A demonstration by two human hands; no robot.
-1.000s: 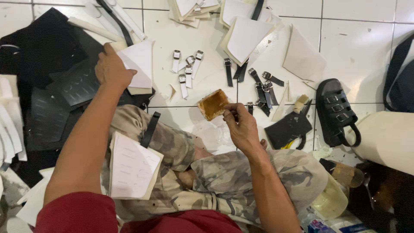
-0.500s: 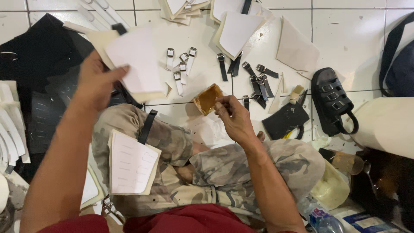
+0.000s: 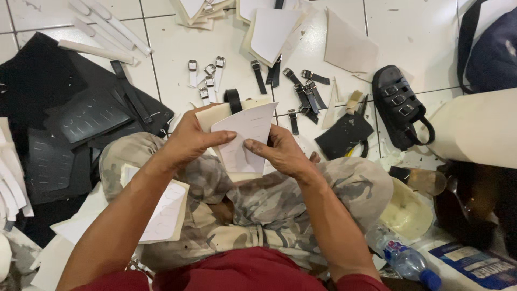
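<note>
Left hand grips the white panel at its left edge, thumb on top, fingers curled beneath. Right hand pinches the right edge. Panel is held above the lap, over the tiled floor; buckled straps lie beyond.

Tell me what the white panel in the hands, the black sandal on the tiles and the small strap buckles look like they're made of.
The white panel held by both hands: thin, matte, probably card or stiff lining sheet; it stays flat with crisp cut edges. The black three-strap sandal: dull black, likely leather or synthetic with a thick sole; the view cannot settle which. The small silvery strap buckles: shiny, apparently metal.
</note>
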